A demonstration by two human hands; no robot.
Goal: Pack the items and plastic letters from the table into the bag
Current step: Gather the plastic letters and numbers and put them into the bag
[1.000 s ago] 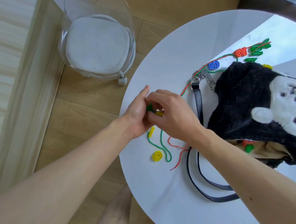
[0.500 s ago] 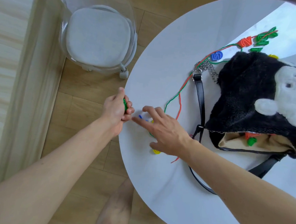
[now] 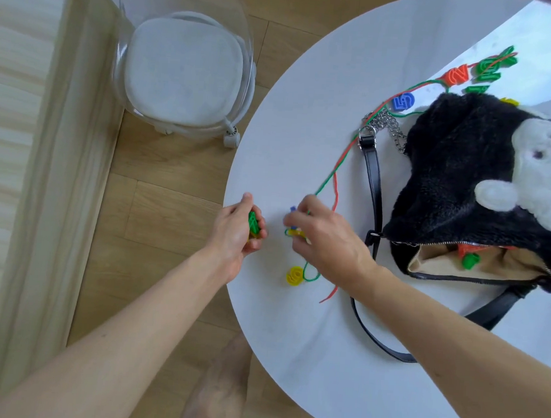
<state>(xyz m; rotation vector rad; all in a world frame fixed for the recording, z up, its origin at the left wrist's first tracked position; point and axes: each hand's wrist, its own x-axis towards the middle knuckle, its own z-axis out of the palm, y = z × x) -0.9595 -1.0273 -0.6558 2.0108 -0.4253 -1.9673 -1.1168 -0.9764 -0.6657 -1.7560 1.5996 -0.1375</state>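
A black furry bag with a white bear patch lies on the right of the round white table, its zip mouth open toward me with orange and green pieces inside. My left hand at the table's left edge grips a green plastic letter. My right hand pinches small blue and yellow letters beside the green string and red string. A yellow round letter lies just below. A blue letter, an orange letter and green letters lie at the far side.
The bag's black strap and chain trail across the table between my right hand and the bag. A clear chair with a white cushion stands on the wooden floor at the left. My bare foot shows below the table edge.
My hands have come apart: the left drew back to the table edge with the green letter, and the right moved onto the small blue and yellow letters and closed its fingers on them.
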